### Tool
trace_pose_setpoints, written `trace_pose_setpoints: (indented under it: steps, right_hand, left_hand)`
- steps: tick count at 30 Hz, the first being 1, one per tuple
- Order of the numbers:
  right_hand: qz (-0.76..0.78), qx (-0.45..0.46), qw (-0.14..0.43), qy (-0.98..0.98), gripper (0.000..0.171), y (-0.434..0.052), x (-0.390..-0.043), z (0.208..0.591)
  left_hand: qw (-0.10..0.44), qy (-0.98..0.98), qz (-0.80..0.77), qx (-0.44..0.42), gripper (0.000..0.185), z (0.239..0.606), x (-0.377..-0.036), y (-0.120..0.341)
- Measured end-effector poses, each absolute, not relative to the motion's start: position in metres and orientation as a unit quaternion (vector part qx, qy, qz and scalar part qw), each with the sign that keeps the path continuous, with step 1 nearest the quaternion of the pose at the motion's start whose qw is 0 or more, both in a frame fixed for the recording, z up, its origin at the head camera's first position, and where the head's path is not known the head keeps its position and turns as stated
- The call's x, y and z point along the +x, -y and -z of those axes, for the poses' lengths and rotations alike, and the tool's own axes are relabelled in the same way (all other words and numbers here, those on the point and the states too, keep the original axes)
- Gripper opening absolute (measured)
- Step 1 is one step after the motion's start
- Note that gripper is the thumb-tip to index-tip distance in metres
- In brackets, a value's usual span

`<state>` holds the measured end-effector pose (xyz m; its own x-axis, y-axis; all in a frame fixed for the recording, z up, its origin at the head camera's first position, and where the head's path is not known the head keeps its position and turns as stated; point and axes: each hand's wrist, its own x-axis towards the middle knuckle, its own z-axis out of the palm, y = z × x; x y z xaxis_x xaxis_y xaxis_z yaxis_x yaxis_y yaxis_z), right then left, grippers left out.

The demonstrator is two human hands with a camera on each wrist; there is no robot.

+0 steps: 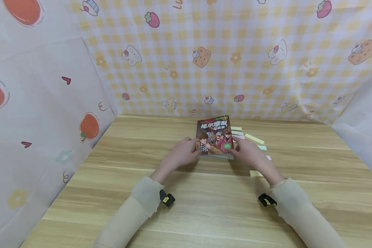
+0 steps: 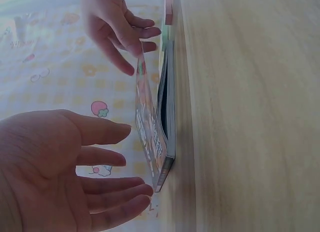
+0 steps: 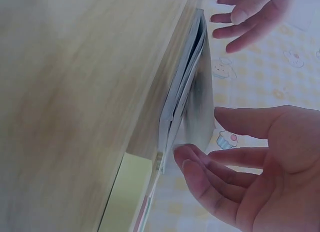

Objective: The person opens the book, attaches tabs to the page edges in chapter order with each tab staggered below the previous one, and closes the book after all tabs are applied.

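A paperback book with an illustrated cover and large white Chinese characters lies on the wooden table, towards the back. Its front cover stands lifted at an angle from the page block. At the book's right side, my right hand pinches the cover's free edge, thumb above and fingers beneath. My left hand is beside the spine side, fingers extended with the tips close to the edge. In the right wrist view, a gap shows between the cover and the pages.
Several coloured paper strips lie right of the book, among them a yellow strip, a green one and a yellow one under the right forearm. Behind the wooden table hangs a patterned cloth.
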<state>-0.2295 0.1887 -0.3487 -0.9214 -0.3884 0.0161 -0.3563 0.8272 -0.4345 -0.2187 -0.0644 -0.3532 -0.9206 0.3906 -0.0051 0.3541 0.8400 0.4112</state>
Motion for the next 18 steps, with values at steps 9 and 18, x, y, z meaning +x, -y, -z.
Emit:
trace_pose_setpoints:
  steps: [9, 18]
  right_hand:
    - [0.229, -0.207, -0.037, -0.950, 0.049, -0.193, -0.222, 0.350]
    - [0.244, -0.222, -0.054, -0.943, 0.044, -0.196, -0.217, 0.347]
  left_hand:
    - [0.023, -0.961, -0.204, 0.187, 0.058, 0.352, -0.214, 0.070]
    - [-0.002, -0.957, -0.211, 0.201, 0.058, 0.347, -0.205, 0.073]
